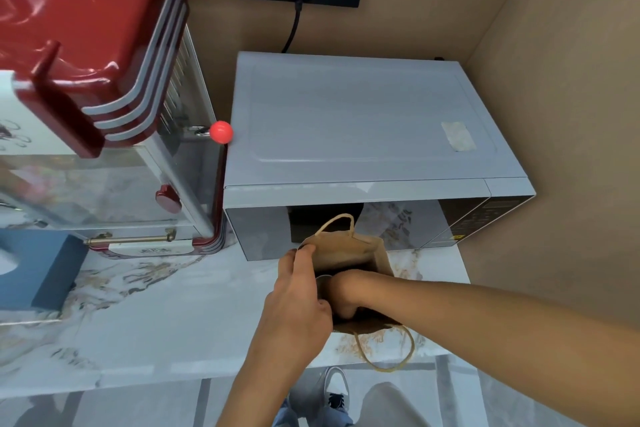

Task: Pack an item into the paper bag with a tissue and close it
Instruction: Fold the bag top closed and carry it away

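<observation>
A brown paper bag (349, 250) with twine handles stands open on the marble counter, just in front of the microwave. My left hand (298, 302) pinches the bag's left rim and holds the mouth apart. My right hand (341, 295) is plunged into the bag from the right, up to the wrist. Its fingers are hidden inside, so I cannot tell what they hold. A small grey edge (323, 277) shows inside the bag beside my right wrist. One handle (341, 220) stands up at the back; the other (391, 354) hangs over the counter's front edge.
A silver microwave (363, 122) sits behind the bag, against a tan wall. A red popcorn machine (104, 87) with a pink knob (221, 131) stands at the left. A blue tissue box (38, 267) rests at the far left. The counter edge (207, 374) runs close below the bag.
</observation>
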